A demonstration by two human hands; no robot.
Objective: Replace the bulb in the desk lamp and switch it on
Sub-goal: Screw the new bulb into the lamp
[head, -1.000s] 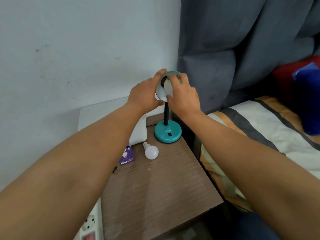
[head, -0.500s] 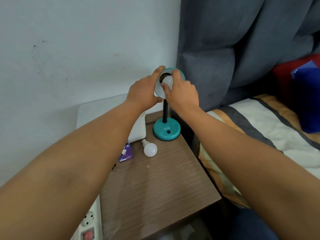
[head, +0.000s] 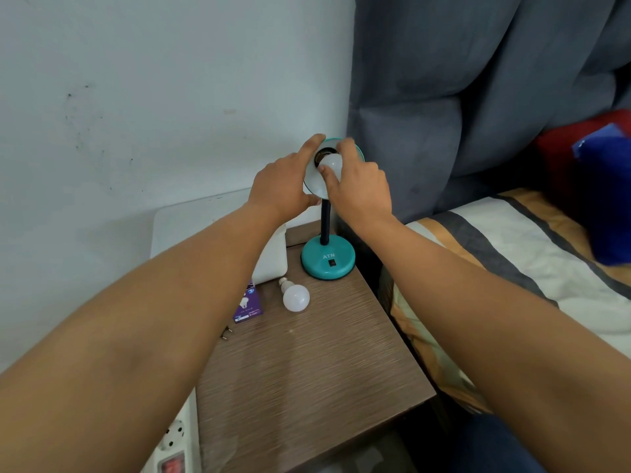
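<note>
A teal desk lamp stands at the back of the wooden bedside table, its round base [head: 327, 262] carrying a black switch. My left hand [head: 285, 184] grips the left rim of the lamp shade [head: 314, 186], which faces me. Inside the shade a white bulb [head: 332, 162] sits at the dark socket, and my right hand [head: 358, 184] has its thumb and fingers closed on it. A second white bulb [head: 295, 297] lies loose on the table in front of the base, apart from both hands.
A purple bulb box [head: 248, 303] lies left of the loose bulb, next to a white device [head: 269, 257]. A white power strip [head: 174, 445] with a red switch sits low left. The wall is on the left, a grey headboard and a bed [head: 512, 254] on the right.
My right hand's fingers have shifted around the bulb in the shade, and more of the bulb shows. The left hand keeps its hold on the shade. The view has shifted slightly.
</note>
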